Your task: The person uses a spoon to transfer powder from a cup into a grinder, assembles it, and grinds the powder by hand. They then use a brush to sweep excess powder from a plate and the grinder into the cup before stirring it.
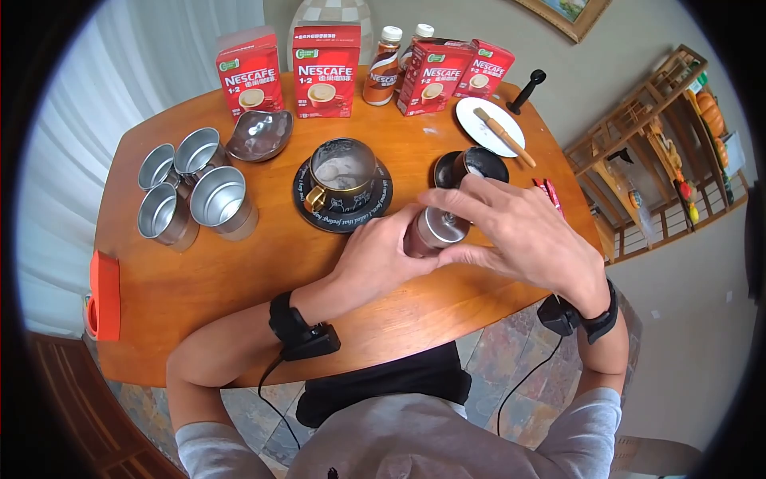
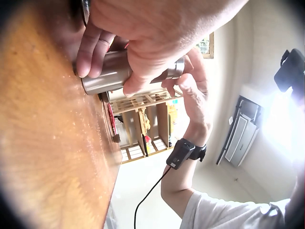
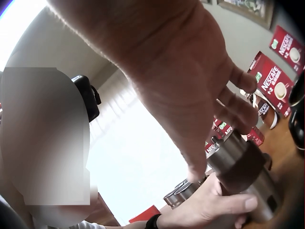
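A steel hand coffee grinder (image 1: 441,228) with a dark brown band stands upright close over the table, a small metal stud on its top. My left hand (image 1: 371,255) grips its body, thumb and fingers curled round the side. My right hand (image 1: 531,235) is over the grinder's top, fingers and thumb spread at the upper rim; in the right wrist view the thumb tip shows apart from the metal. Beyond my left hand, a black cup (image 1: 361,177) with a gold handle and pale contents sits on a black lettered saucer (image 1: 339,222).
Several steel cups (image 1: 223,209) and a dark bowl (image 1: 262,134) stand left. Red NESCAFE boxes (image 1: 327,68) and bottles (image 1: 383,72) line the back. Right are a small black saucer (image 1: 447,169), a white plate (image 1: 471,120) with a brush (image 1: 503,134), and red sachets (image 1: 552,195).
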Demonstrator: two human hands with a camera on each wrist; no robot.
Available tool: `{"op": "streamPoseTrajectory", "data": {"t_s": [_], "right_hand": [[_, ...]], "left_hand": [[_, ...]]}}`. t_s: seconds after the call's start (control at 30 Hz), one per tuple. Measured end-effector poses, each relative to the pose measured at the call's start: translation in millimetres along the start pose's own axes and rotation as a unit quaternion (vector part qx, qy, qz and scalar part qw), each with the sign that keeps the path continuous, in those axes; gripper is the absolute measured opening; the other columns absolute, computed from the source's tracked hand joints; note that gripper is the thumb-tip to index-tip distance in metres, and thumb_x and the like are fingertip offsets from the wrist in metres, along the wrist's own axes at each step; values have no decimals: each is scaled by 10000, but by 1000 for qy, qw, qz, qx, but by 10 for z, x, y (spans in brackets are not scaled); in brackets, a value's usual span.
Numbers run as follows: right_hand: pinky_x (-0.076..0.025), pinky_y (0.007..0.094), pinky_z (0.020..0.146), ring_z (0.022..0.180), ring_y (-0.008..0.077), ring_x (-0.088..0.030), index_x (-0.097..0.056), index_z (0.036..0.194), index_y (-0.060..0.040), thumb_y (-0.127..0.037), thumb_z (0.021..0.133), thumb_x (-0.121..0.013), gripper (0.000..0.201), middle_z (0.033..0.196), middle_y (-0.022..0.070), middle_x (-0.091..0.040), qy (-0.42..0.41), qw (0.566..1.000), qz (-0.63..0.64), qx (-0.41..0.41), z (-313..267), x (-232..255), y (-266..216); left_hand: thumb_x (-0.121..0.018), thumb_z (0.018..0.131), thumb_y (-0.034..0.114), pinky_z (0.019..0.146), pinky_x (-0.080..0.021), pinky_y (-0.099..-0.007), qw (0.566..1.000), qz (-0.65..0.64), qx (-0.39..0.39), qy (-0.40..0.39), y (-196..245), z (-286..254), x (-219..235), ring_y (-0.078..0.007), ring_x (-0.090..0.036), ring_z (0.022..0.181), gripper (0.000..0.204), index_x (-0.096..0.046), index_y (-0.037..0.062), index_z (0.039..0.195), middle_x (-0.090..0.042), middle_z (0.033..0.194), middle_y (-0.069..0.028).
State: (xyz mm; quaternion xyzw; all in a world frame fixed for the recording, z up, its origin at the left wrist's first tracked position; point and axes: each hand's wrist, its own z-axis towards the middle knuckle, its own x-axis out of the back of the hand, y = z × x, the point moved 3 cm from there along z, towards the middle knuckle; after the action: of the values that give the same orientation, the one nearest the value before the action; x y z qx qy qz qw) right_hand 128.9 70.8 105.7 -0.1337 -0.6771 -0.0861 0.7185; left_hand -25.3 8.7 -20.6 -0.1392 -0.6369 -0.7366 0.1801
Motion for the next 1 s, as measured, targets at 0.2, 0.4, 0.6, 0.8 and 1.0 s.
{"op": "streamPoseTrajectory", "data": {"t_s": [0.2,0.4,0.6,0.8,1.0], "right_hand": [[-534,477,715,835,385,-688,-623,1227,-86,-428,863,-787,526,937,170,-686,57,995,61,58,54,-162,153],[-542,412,624,718,321,-703,-624,1075,-79,-599,809,-820,615,785,113,-682,132,991,-31,-11,78,-371,121],[-524,382,547,618,305,-693,-617,934,-54,-684,836,-750,652,679,125,-659,174,976,-80,-104,81,-393,-25],[-553,417,590,626,350,-696,-663,952,-30,-690,859,-715,669,691,147,-672,113,982,-49,-147,-4,-260,-10],[-542,467,791,919,310,-697,-648,1404,-144,-360,836,-832,635,995,129,-666,40,993,108,-11,-61,88,108]], "left_hand": [[-878,802,298,797,-576,-438,1000,-19,-2,4,-24,6,0,-354,-736,886,563,-644,2,1220,-752,983,-198],[-876,777,286,749,-574,-456,999,-32,-22,8,-84,10,-30,-387,-733,821,540,-652,19,1188,-744,918,-197],[-873,772,273,755,-576,-444,999,-39,-9,17,-66,0,-21,-369,-741,831,523,-660,14,1172,-750,919,-189],[-885,766,279,807,-584,-461,999,-33,-5,7,-50,1,-20,-391,-747,895,588,-646,-1,1224,-756,971,-218],[-883,768,276,855,-579,-485,1000,-11,-11,3,-33,4,-5,-428,-734,980,639,-625,-15,1275,-751,1046,-254]]}}
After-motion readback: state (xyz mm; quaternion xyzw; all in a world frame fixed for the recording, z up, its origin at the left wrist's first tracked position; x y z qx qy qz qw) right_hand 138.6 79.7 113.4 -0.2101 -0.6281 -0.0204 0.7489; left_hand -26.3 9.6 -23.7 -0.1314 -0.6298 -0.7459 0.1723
